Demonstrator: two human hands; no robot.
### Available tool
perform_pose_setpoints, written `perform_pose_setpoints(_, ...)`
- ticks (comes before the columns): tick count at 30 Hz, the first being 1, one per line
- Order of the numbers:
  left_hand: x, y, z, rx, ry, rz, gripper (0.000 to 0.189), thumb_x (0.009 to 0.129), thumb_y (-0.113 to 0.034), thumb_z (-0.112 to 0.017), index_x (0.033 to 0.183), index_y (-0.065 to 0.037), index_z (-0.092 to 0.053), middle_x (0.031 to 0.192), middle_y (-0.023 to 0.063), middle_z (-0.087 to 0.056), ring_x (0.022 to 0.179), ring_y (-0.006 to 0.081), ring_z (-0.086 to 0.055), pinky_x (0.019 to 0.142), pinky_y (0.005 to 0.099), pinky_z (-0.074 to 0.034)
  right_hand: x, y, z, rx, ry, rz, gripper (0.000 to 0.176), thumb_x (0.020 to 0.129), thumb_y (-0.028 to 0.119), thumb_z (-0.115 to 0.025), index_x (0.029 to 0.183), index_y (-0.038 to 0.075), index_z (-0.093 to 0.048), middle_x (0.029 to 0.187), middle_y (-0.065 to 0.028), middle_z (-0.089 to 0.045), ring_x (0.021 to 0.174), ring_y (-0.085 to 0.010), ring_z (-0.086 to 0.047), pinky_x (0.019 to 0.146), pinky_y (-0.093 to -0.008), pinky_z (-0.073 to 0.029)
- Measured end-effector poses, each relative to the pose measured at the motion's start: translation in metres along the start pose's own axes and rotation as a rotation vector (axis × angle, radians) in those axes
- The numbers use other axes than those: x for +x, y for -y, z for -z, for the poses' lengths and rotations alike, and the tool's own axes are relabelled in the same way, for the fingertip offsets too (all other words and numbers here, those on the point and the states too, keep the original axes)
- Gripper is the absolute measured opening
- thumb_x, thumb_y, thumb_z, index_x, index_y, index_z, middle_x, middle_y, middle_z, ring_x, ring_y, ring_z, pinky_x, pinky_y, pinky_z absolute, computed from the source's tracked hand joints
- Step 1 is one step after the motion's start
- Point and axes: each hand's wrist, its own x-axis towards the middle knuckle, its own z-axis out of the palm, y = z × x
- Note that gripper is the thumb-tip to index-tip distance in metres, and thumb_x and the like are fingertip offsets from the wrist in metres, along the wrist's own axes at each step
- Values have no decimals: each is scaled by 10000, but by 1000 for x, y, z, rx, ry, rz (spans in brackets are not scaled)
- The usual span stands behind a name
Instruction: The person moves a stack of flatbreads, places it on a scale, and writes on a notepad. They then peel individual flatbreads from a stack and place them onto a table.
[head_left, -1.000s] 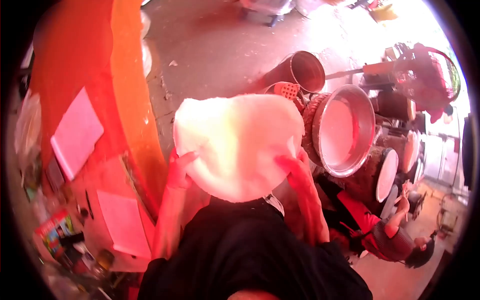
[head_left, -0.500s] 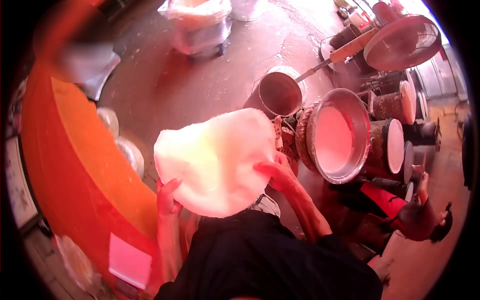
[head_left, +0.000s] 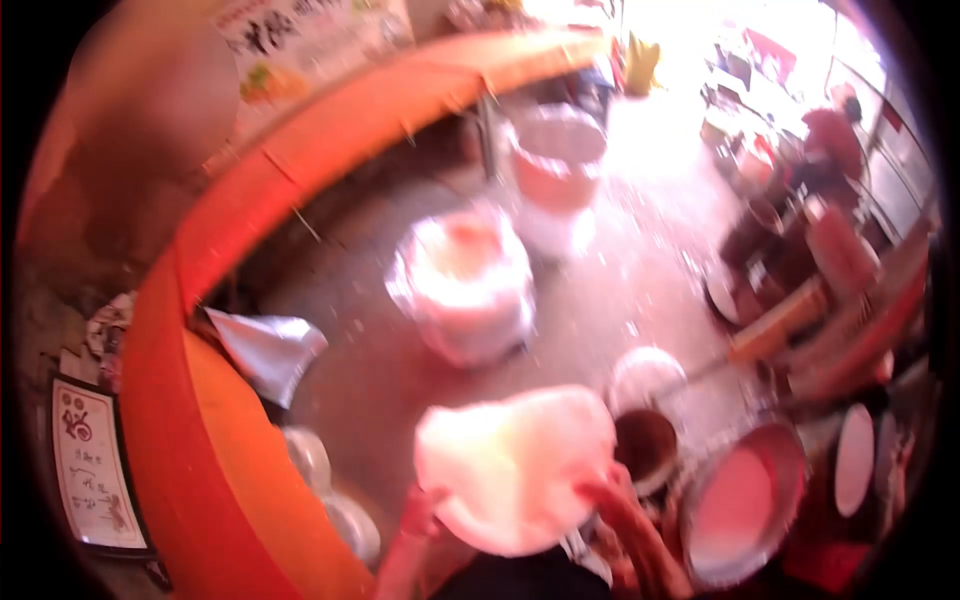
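A pale, floppy, rounded sheet [head_left: 515, 465] is stretched between my two hands in front of my body, its middle overexposed. My left hand [head_left: 425, 510] grips its lower left edge. At its right edge, my right hand [head_left: 605, 488] pinches it with the thumb on top. Just right of the sheet stands a dark bucket [head_left: 648, 450]. Farther right is a wide metal basin [head_left: 745, 500] with pale contents, tinted pink by the light.
Ahead is a plastic-lined tub [head_left: 465, 285], with a taller lined bin [head_left: 560, 160] behind it. An orange-covered curved counter [head_left: 220, 440] runs along the left. Pots and a person [head_left: 835, 140] are at the upper right.
The view has tilted up and forward, showing more of the room. The sheet, still in both hands, now appears lower and farther right in view.
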Motion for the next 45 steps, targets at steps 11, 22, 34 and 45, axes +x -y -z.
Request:
perform_pose_setpoints(11,231,-110,-119,-242,399,276,492,772,-36,-690,1235,-10,-524,1184,116,-596,1104,273,-574,946,420,-479,141,121,18,184,-148,118,448,705,124,-676,1118,-22,-582,990,-88,-640,856,-184,-617,772,-282,-489)
perform_pose_setpoints(22,427,-104,-266,170,500,475,512,760,-133,-750,1219,-33,-547,1135,103,-611,1024,202,-591,866,335,-505,230,179,142,271,-404,218,441,722,129,-649,1121,-46,-579,1014,-116,-631,874,-198,-608,773,-275,-482)
perform_pose_setpoints(34,550,-130,-488,256,743,486,444,727,-21,-567,1162,70,-554,1026,131,-647,886,237,-652,794,340,-537,291,209,251,639,-810,297,454,716,68,-652,1139,-66,-557,1028,-131,-623,929,-210,-607,806,-323,-497)
perform_pose_setpoints(45,665,-145,-722,428,1086,670,453,738,-47,-544,1176,69,-535,1013,139,-642,875,229,-652,757,317,-537,374,285,335,651,-1231,298,506,720,169,-638,1178,-25,-542,955,-68,-615,679,-100,-546,439,-225,-367)
